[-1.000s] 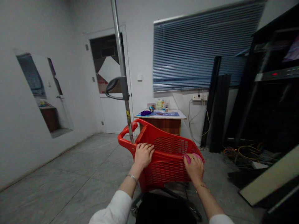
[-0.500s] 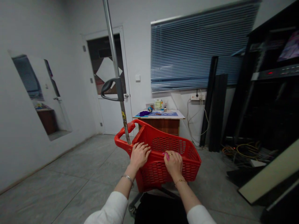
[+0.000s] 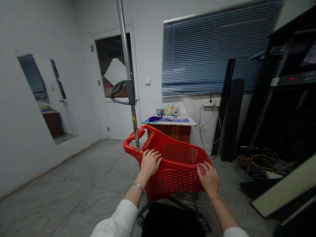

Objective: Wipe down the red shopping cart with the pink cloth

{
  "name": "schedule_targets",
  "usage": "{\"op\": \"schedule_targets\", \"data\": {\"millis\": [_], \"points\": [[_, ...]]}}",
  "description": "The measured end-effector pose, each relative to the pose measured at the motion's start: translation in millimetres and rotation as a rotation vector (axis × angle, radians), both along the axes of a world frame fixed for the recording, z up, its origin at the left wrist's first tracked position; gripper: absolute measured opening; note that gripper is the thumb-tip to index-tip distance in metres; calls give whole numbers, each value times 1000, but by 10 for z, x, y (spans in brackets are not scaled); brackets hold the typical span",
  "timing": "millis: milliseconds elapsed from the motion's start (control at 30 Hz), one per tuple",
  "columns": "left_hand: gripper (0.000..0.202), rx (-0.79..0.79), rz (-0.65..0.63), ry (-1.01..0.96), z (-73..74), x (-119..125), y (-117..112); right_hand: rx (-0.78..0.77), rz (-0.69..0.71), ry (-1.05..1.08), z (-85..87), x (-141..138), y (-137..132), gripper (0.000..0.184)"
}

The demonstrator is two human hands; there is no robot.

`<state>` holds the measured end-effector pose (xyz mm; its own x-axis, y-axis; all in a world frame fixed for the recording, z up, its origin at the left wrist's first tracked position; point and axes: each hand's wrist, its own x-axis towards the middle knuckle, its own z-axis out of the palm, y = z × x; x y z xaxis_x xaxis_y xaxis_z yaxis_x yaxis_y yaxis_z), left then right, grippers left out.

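The left hand (image 3: 150, 163) and the right hand (image 3: 209, 180) are held well apart on a red plastic trolley basket (image 3: 175, 184), which stands on wheels on the tiled floor (image 3: 74, 187) directly in front of the wearer. The left hand is laid on the basket's upper rim with the fingers spread, and no firm grip is shown. A small pink cloth (image 3: 200, 169) is pressed by the right hand against the rim near the basket's right corner, with the soft material bunched under the fingers. The basket is moulded with a thick, rounded rim and walls pierced by a diamond-like mesh, so the cloth could be snagged in the openings or slip along the smooth rim. Because a castor (image 3: 140, 219) is visible beneath the frame and the tiles look smooth, the trolley could roll if it is pushed hard. A steel pole (image 3: 126, 56) with a curved black grip (image 3: 122, 92) rises at the basket's far-left corner and could be knocked. Tangled yellow and dark cables (image 3: 254, 161) lie on the floor to the right and could catch a wheel. Beyond the basket stands a wooden worktop (image 3: 170, 133), with a purple item (image 3: 153, 118) near its left edge.
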<state>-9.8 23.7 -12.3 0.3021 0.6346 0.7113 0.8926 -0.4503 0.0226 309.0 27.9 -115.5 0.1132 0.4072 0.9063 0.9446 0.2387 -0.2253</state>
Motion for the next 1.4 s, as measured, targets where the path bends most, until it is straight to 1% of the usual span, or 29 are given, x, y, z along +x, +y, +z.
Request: {"op": "schedule_targets", "data": {"millis": [133,233,300,400,467,533,567,633,700,833,1000,1100,1167,1233,1300,1400], "points": [[24,6,18,7,9,2,-5,-25,-77,55,4,-152,42,27],[24,15,29,4,10,-21,5,-41,-90,62,74,-362,56,24],[24,19,33,-1,4,-37,17,-49,-45,31,148,-605,49,23],[25,20,37,-1,-6,-58,29,-63,27,-30,272,-1098,29,23],[26,23,39,7,-12,-70,34,-72,39,-43,340,-1404,17,22],[28,29,44,19,-17,-83,37,-74,37,-44,382,-1597,8,22],[28,31,50,25,-19,-88,38,-73,41,-52,391,-1638,5,22],[30,35,67,34,-26,-97,42,-70,66,-88,387,-1618,0,22],[33,39,80,38,-35,-100,44,-72,90,-129,363,-1499,-4,23],[40,48,92,34,-55,-87,48,-76,82,-169,293,-1112,-6,22],[42,43,104,49,-81,-48,60,-48,94,-200,181,-594,7,22],[41,44,106,46,-101,-17,71,-11,56,-178,117,-447,19,22],[40,42,112,38,-112,6,73,8,3,-141,94,-469,20,21],[39,35,119,32,-116,27,68,16,-47,-92,99,-591,13,21],[39,29,123,29,-112,43,56,8,-52,-64,136,-802,2,21],[38,27,120,24,-97,48,33,-16,14,-61,238,-1212,-13,22]]}}
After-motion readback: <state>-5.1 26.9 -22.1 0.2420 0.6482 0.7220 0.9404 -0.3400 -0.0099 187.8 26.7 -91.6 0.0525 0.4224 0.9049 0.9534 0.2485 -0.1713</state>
